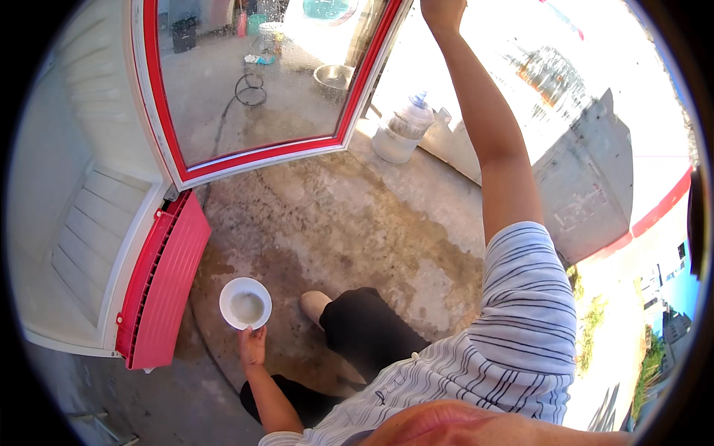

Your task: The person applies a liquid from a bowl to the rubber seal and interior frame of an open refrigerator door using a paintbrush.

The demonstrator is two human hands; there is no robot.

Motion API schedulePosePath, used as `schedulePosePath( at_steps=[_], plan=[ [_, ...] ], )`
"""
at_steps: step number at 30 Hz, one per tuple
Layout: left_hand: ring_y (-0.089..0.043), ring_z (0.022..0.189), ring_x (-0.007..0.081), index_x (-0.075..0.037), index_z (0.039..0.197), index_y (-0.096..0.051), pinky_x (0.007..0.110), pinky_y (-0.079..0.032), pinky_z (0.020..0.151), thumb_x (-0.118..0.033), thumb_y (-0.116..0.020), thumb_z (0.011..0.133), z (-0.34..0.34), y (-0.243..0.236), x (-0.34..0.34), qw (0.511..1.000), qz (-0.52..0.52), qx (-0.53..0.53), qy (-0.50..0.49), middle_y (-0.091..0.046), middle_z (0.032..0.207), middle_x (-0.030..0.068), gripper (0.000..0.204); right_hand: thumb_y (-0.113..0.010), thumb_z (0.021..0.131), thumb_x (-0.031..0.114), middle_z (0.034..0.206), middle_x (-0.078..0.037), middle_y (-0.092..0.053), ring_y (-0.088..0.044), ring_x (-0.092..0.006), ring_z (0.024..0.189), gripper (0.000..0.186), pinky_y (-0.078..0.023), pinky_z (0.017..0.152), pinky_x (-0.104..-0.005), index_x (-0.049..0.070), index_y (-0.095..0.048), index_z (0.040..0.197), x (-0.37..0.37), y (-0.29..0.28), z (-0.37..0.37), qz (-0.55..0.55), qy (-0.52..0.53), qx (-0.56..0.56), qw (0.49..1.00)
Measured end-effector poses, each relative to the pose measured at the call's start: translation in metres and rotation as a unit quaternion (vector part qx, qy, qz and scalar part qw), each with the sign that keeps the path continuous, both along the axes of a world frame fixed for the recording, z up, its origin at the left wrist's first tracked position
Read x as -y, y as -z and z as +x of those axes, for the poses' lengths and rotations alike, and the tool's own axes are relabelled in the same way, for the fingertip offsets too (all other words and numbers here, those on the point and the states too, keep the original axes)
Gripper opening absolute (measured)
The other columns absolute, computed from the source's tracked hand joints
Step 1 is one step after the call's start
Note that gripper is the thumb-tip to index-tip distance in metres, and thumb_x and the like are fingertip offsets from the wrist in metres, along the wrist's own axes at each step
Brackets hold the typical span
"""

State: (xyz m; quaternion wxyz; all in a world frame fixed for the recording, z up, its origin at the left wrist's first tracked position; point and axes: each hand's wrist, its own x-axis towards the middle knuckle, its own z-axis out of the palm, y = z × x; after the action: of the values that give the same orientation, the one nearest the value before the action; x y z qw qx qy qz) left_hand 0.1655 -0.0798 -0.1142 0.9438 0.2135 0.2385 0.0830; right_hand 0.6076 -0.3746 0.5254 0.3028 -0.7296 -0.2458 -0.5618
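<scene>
Bowl (230, 295)'s round, so no long axis. It's held over the floor (390, 230), left hand (253, 346) gripping its near edge. Glass door (260, 89) is ahead of it. Right hand (444, 12) is way farther off, raised near the door's right edge; can't tell if it's gripping.

Room between bowl (245, 285) and pink panel (172, 286)

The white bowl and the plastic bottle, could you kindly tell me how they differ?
The white bowl looks opaque, while the plastic bottle is see-through. The bowl is wide open at the top; the bottle narrows to a bluish top. The bowl is held in the left hand, whereas the bottle stands on the ground. Both are rounded.
</scene>
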Motion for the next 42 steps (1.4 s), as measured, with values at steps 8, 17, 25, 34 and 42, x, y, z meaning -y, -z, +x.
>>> schedulePosePath(
  at_steps=[8, 17, 25, 34, 42],
  plan=[
    [-0.053, 0.114, 0.0222, -0.015, 0.132, -0.042, 0.042, -0.039, 0.103, -0.014, -0.063, 0.082, 0.002, -0.018, 0.008, 0.999, 0.005, 0.026, 0.034, -0.051, 0.128, 0.0044, 0.054, -0.063, 0.086, 0.022, 0.083, -0.017, -0.068, -0.067, -0.0276, 0.078, 0.022, -0.052, 0.073, -0.0352, 0.004, -0.07, 0.098, 0.027, 0.269, -0.003, -0.076, 0.007, -0.223, 0.972],
    [-0.051, 0.117, 0.0232, -0.013, 0.132, -0.042, 0.042, -0.037, 0.105, -0.014, -0.063, 0.083, -0.001, -0.014, 0.005, 0.999, 0.024, 0.014, 0.018, -0.05, 0.129, 0.0048, 0.053, -0.059, 0.093, 0.02, 0.079, -0.014, -0.066, -0.061, -0.0172, 0.07, 0.027, -0.049, 0.064, -0.032, -0.003, -0.066, 0.104, -0.022, 0.119, 0.006, 0.08, -0.094, 0.039, 0.992],
    [-0.047, 0.123, 0.0243, -0.009, 0.137, -0.038, 0.043, -0.032, 0.108, -0.015, -0.062, 0.083, -0.011, -0.038, 0.009, 0.999, 0.037, 0.004, 0.014, -0.048, 0.133, 0.0075, 0.059, -0.062, 0.087, 0.018, 0.088, -0.015, -0.063, -0.064, -0.0335, 0.082, 0.024, -0.051, 0.073, -0.0405, 0.012, -0.065, 0.11, 0.01, 0.404, 0.003, -0.068, -0.023, -0.217, 0.973],
    [-0.05, 0.122, 0.0278, -0.004, 0.133, -0.042, 0.045, -0.034, 0.109, -0.015, -0.062, 0.082, -0.005, -0.04, 0.008, 0.999, 0.04, 0.013, -0.002, -0.051, 0.132, 0.0097, 0.056, -0.061, 0.089, 0.015, 0.087, -0.015, -0.062, -0.062, -0.0311, 0.076, 0.023, -0.049, 0.068, -0.0374, 0.006, -0.064, 0.11, -0.012, 0.367, 0.008, -0.001, -0.026, -0.128, 0.991],
    [-0.05, 0.121, 0.0265, -0.003, 0.132, -0.043, 0.044, -0.036, 0.108, -0.016, -0.063, 0.081, -0.005, -0.038, 0.013, 0.998, 0.06, -0.013, 0.011, -0.052, 0.13, 0.0099, 0.056, -0.063, 0.085, 0.017, 0.085, -0.018, -0.063, -0.062, -0.0366, 0.079, 0.021, -0.049, 0.07, -0.0417, 0.005, -0.067, 0.102, -0.01, 0.401, 0.002, -0.077, -0.036, -0.253, 0.964]
  ],
)
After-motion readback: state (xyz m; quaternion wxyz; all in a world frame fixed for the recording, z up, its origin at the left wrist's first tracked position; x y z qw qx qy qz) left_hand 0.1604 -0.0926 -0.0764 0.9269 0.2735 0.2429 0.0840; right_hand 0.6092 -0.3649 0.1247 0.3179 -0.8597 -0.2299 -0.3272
